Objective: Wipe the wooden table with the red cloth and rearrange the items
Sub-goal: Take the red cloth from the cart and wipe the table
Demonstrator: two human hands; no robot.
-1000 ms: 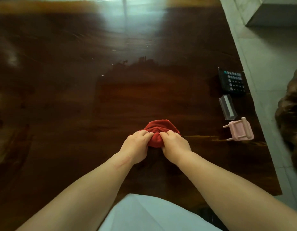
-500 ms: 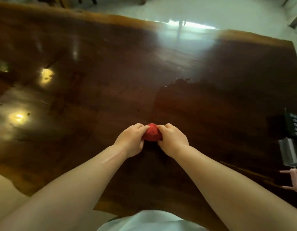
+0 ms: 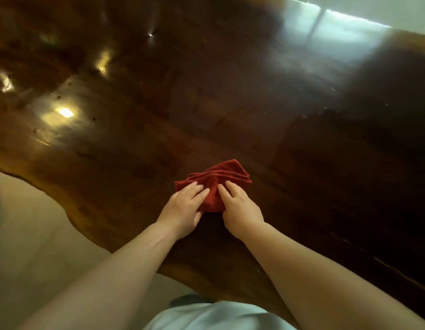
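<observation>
A red cloth [image 3: 216, 181] lies bunched on the dark glossy wooden table [image 3: 206, 103], a little way in from its near edge. My left hand [image 3: 184, 208] presses on the cloth's left part with straight fingers. My right hand [image 3: 238, 209] presses on its right part, fingers also straight. The cloth's far half spreads out beyond my fingertips. The calculator, the clear case and the pink toy chair are out of view.
The table's wavy near edge [image 3: 63, 208] runs from the left down toward my body, with pale floor [image 3: 28, 234] beyond it. Bright light reflections [image 3: 63, 113] sit on the left of the tabletop. The far edge [image 3: 349, 17] shows at upper right.
The view has swung left, so the items at the right are gone from sight. My fingers have straightened from gripping the balled cloth, and the cloth now spreads out wider under them.
</observation>
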